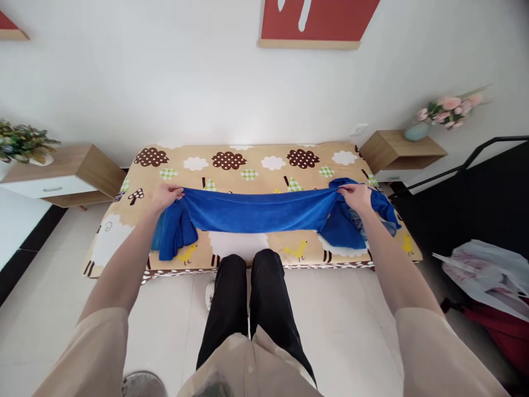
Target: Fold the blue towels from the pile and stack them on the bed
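Note:
A long blue towel (256, 212) stretches sideways between my two hands over the bed, its top edge pulled nearly straight and its middle sagging slightly. My left hand (166, 197) pinches the upper left corner, while my right hand (356, 197) pinches the upper right one. Beneath my left hand, blue fabric (176, 231) hangs in folds or lies on the bed; I cannot tell which. More crumpled blue cloth (382, 204) lies around my right hand, with a piece of faded denim (357, 222) partly showing under it.
The bed (231, 160) has a beige sheet with sheep and clouds, against the wall. Wooden nightstands stand left (88, 171) and right (384, 149), holding a plant (25, 143) and a flower vase (417, 131). At the right are a black-framed panel (475, 187) and a plastic bag (487, 270).

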A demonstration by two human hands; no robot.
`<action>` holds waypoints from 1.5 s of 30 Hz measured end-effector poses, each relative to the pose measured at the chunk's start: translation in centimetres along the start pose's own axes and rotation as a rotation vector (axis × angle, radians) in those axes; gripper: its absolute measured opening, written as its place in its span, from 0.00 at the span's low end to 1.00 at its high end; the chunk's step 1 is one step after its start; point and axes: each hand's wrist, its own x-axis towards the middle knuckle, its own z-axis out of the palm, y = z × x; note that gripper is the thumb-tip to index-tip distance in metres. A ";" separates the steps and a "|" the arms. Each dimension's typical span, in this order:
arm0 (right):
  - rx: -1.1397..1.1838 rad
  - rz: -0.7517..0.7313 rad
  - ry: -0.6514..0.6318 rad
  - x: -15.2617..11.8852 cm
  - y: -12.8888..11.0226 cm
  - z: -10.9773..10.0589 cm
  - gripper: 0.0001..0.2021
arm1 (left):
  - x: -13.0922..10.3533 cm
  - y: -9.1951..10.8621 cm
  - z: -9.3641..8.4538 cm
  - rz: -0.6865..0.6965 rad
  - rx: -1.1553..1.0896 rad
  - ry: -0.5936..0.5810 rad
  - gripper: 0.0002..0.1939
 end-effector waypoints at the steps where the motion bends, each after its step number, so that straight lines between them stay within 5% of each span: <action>1: -0.018 -0.001 0.050 0.8 -0.3 0.6 0.09 | 0.7 -0.1 0.2 0.043 0.012 0.062 0.13; 4: 0.028 0.013 0.162 2.1 -1.1 2.1 0.11 | 1.9 -0.8 0.4 0.185 0.094 0.252 0.17; 7: 0.116 -0.071 0.218 1.6 -0.8 3.5 0.12 | 1.6 -2.4 0.6 0.247 0.191 0.308 0.19; 12: 0.067 -0.084 0.072 -2.4 2.4 6.6 0.13 | 0.3 -8.1 2.5 0.290 0.293 0.170 0.19; 19: -0.058 0.045 -0.252 -9.5 10.7 13.7 0.12 | -1.6 -18.4 7.7 0.165 0.544 -0.087 0.15; 23: -0.210 0.063 -0.392 -13.1 14.2 16.5 0.14 | -3.0 -21.7 9.5 0.213 0.754 -0.140 0.15; 29: -0.385 -0.239 -0.370 -16.0 14.3 18.3 0.18 | -4.3 -22.6 11.4 0.461 1.029 -0.334 0.21; 32: -0.337 -0.332 -0.445 -16.4 13.6 18.9 0.16 | -4.4 -22.8 12.5 0.419 1.070 -0.434 0.21; 40: -0.218 -0.175 -0.413 -18.0 15.3 18.1 0.17 | -7.2 -23.5 13.2 0.395 0.967 -0.523 0.21; 45: -0.259 -0.071 -0.398 -17.3 17.0 16.1 0.33 | -7.8 -23.6 12.0 0.465 0.986 -0.374 0.25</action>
